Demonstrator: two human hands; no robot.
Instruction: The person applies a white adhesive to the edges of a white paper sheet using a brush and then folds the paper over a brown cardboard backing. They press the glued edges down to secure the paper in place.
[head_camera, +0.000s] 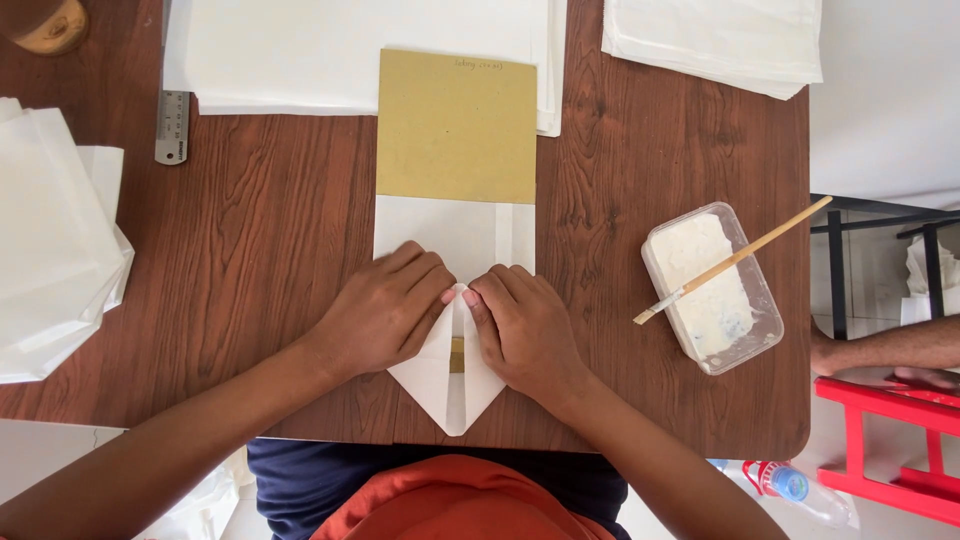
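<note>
A white folded paper piece (455, 235) lies on the brown wooden table (270, 220), wrapped around a tan cardboard sheet (455, 125) that sticks out at its far end. Its near end is folded into a point (455, 400) toward me, with a sliver of tan showing in the middle gap. My left hand (385, 310) presses flat on the left flap of that fold. On the right flap rests my right hand (525, 325), fingertips meeting the left ones at the centre seam.
White paper sheets are stacked at the far edge (300, 50), far right (715, 40) and left (55, 240). A metal ruler (172, 125) lies far left. A plastic tub of white paste (712, 285) carries a brush (735, 258). Another person's arm (890, 350) and a red stand (885, 440) are at the right.
</note>
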